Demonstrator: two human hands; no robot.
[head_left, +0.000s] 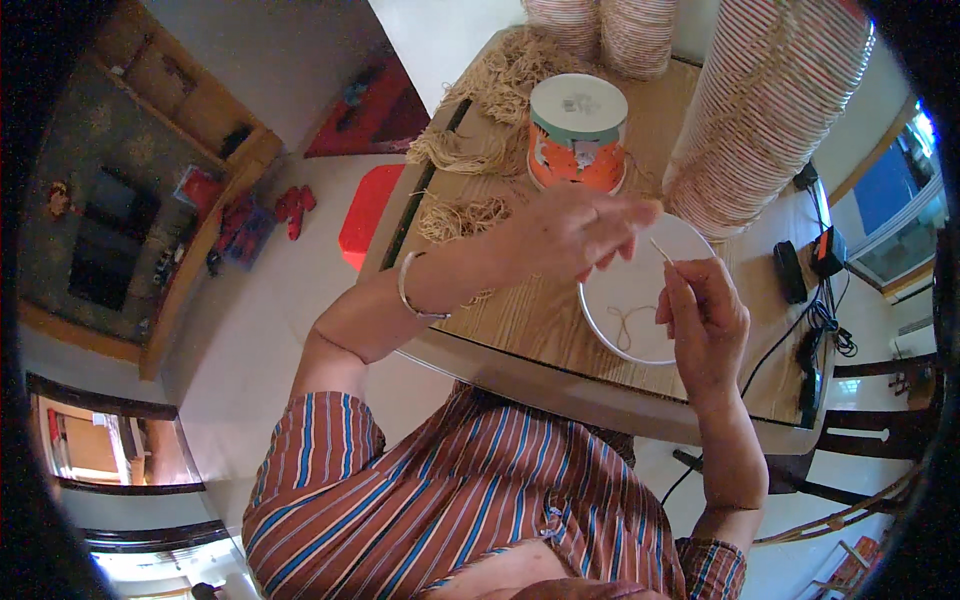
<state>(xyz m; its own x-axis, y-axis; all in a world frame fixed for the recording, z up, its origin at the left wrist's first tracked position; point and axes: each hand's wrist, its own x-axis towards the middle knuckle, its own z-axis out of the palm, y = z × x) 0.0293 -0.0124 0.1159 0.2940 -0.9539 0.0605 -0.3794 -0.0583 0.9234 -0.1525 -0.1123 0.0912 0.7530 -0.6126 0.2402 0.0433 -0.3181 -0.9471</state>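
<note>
1. Well, from my end of the feed I see the right hand (708,315) pinched narrow, its grip holding a pale strand (661,251) between thumb and fingers

2. The strand's long axis runs up out of that grip, away from the person's body, and leans to the left, so the free end points toward the left hand (570,235); I judge that small gap to be the relation to mind

3. The left hand sits just beside the free end, reaching across with its fingers stretched; it is blurred and I see mostly its back, so I cannot tell whether it holds anything

4. Under the fingers I make out a white disc (632,285) on the table (520,330), with a loop of thin cord (622,320) lying on it; whether that loop joins the strand, I cannot tell

5. Just beyond the left hand stands an orange tub (578,155) with a white top, and tan cord heaps (505,85) lie to its left

6. Farther out on the right I have a tall cord-wrapped column (765,120), then black adapters (828,250) with cables near the table's edge
</note>
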